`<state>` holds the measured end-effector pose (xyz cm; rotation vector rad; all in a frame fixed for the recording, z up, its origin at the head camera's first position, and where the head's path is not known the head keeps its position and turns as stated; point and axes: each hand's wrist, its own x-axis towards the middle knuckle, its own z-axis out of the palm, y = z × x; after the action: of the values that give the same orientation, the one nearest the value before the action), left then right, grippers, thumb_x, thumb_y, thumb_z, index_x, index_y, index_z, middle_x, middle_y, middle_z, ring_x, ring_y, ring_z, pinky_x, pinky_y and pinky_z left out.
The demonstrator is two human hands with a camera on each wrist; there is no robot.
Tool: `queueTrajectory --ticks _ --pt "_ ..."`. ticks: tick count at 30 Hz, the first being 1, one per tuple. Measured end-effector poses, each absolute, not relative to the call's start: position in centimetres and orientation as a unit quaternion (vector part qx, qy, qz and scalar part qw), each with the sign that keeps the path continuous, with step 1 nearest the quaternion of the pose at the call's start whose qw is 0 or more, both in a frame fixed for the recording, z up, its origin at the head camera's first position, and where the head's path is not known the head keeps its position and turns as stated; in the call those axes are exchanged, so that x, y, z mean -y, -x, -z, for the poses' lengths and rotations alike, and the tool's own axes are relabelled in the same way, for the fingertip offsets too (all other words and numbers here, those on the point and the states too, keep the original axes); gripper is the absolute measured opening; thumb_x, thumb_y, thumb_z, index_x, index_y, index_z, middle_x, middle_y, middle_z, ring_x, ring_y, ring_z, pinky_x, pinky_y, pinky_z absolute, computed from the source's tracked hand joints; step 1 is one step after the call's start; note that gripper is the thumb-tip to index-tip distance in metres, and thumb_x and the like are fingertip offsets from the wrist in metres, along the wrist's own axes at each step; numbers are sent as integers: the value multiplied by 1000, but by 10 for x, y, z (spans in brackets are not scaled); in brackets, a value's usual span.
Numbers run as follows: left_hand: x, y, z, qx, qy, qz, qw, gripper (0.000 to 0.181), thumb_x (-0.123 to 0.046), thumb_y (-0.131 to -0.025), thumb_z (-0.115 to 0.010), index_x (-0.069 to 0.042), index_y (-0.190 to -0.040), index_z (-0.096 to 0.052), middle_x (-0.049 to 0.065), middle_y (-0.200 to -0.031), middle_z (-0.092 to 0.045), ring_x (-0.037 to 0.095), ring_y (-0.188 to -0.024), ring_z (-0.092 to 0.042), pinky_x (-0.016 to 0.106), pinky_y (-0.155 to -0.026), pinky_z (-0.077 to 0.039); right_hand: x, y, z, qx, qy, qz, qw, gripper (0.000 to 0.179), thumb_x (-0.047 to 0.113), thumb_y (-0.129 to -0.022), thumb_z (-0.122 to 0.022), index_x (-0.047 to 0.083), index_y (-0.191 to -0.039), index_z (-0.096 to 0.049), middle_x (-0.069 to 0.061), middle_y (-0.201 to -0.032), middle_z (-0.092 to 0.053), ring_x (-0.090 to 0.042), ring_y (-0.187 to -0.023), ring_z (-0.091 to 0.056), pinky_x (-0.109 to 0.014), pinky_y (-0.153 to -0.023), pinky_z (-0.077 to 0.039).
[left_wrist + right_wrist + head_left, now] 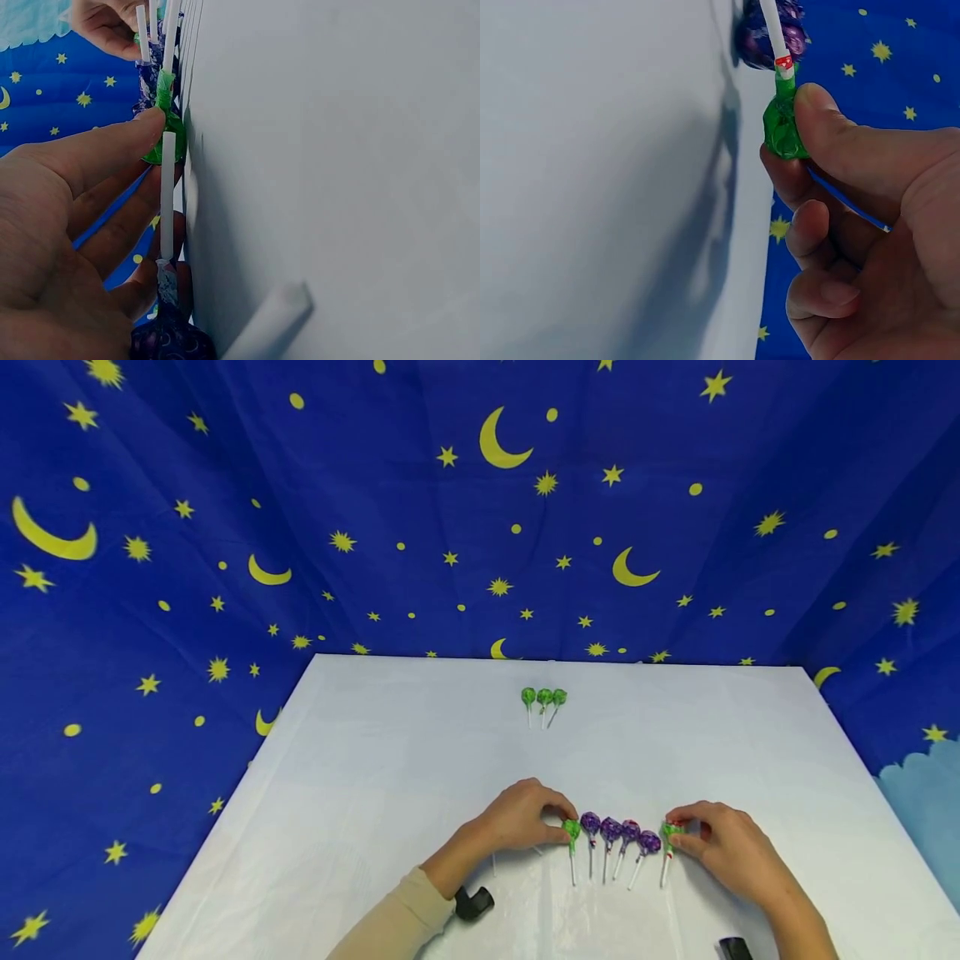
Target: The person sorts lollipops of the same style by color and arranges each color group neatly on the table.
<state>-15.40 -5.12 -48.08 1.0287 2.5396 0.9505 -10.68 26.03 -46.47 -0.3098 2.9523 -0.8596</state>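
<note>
The left green lollipop (572, 831) and right green lollipop (781, 131) flank four purple lollipops (611, 830), near on the counter (375, 760); fingers of the left hand (517, 816) and right hand (733, 847) pinch one each. Light pressure should avoid nudging neighbours.

A white table (390, 760) carries the lollipops. Toward its far edge lie three green lollipops (544, 697), side by side, sticks pointing nearward. Closer in, four purple lollipops (611, 831) lie in an uneven row, with one green lollipop (572, 828) at its left end and another green one (670, 832) at its right. Left of them, two white sticks (494, 864) show, partly hidden.
</note>
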Motion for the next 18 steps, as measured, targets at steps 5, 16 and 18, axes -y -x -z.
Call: queueTrajectory --ticks 5,16,18 --pt "51 153 479 -872 -347 -323 122 24 -27 -81 -79 -24 -104 -74 -22 -91 -66 -5 -84 -59 18 -80 -45 -257 113 458 -953 114 281 18 25 19 -78 -81 16 -102 -74 9 -75 -56 -12 -63 -43 -28 -54 -32" --pt "52 153 480 -869 -348 -331 123 24 -26 -81 -79 -23 -105 -74 -21 -92 -67 -6 -85 -59 17 -79 -45 -246 131 448 -948 132 288 11 25 20 -81 -78 14 -105 -74 8 -84 -61 -13 -68 -46 -31 -58 -34" --pt "53 152 479 -868 -349 -331 122 24 -26 -81 -79 -23 -105 -74 -20 -92 -67 -6 -85 -59 16 -79 -45 -243 136 447 -947 137 291 11 25 21 -82 -78 14 -106 -74 8 -86 -62 -14 -69 -46 -31 -59 -35"
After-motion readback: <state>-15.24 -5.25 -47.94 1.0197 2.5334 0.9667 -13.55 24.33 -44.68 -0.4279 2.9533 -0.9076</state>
